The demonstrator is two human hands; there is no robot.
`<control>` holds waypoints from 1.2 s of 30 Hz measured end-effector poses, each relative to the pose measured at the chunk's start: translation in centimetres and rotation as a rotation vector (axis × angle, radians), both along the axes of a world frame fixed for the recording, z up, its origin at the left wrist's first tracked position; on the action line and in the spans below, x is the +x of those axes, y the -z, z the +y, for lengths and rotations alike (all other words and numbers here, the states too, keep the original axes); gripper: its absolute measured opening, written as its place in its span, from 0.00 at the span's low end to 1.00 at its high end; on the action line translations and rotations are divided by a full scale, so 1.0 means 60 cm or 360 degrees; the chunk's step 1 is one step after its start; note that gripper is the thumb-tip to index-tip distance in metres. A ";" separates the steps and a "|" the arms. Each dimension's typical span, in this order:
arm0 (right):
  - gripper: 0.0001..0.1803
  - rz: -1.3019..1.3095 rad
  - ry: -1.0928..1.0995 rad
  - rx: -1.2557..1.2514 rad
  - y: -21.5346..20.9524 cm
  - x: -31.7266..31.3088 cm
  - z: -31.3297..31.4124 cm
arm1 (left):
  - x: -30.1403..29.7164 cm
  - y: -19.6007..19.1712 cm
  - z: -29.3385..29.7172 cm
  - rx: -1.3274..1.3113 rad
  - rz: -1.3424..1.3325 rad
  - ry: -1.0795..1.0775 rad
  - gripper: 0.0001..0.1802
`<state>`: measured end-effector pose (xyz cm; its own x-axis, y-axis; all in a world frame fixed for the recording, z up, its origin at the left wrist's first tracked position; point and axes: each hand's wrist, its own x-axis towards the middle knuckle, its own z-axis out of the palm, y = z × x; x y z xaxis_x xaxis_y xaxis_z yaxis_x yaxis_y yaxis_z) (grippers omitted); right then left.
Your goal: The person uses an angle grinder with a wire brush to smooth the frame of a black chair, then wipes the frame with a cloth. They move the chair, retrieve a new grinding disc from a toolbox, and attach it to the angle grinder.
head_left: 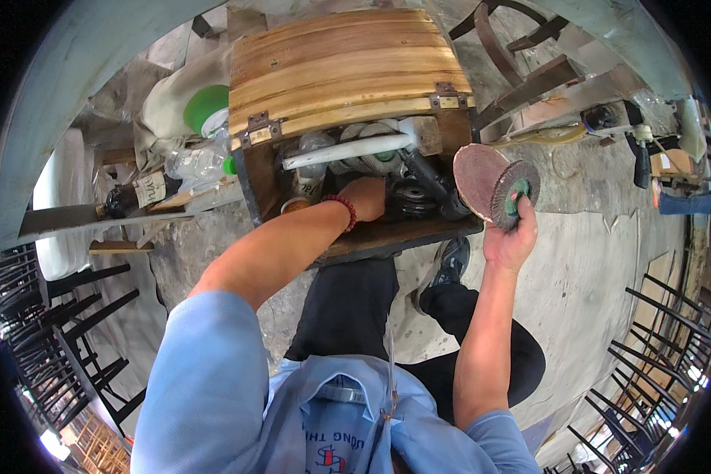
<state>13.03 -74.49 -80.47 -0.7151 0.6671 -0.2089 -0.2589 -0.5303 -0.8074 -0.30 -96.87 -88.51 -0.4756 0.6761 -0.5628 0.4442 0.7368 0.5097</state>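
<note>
My right hand (512, 243) is closed on a grey flap disc (507, 189) with a green centre. A round reddish-brown sanding disc (477, 175) sits against it, held up beside the box. My left hand (365, 197), with a red bead bracelet at the wrist, reaches down into the wooden box (355, 250); its fingers are mostly hidden. Next to it lie dark round pieces (412, 197), a black tool handle (430, 175) and a coiled grey hose (371, 164). A long white piece (347, 150) lies across the top of the contents.
The box's hinged plank lid (347, 63) is raised on the far side. Plastic bottles (201, 164) and a dark bottle (134, 195) are on the left. Dark wooden frames (521, 63) stand at the far right. Stacked black legs (648, 371) line the right edge.
</note>
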 end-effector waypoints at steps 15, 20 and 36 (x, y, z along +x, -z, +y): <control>0.24 0.0198 0.0120 -0.0137 -0.021 0.019 0.019 | 0.015 0.033 0.032 -0.0036 0.0242 -0.0070 0.14; 0.25 0.0243 0.0117 -0.0090 -0.038 0.024 0.028 | 0.034 -0.009 0.019 0.0573 0.0110 -0.0266 0.29; 0.28 0.0042 0.0289 -0.0114 -0.037 0.036 0.032 | 0.009 -0.065 -0.043 0.1166 0.0808 -0.1145 0.11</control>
<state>15.21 -72.55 -78.27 -0.5901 0.7697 -0.2435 -0.3759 -0.5289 -0.7609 0.24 -99.42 -84.62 -0.9447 0.2415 0.2218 0.3174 0.5035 0.8036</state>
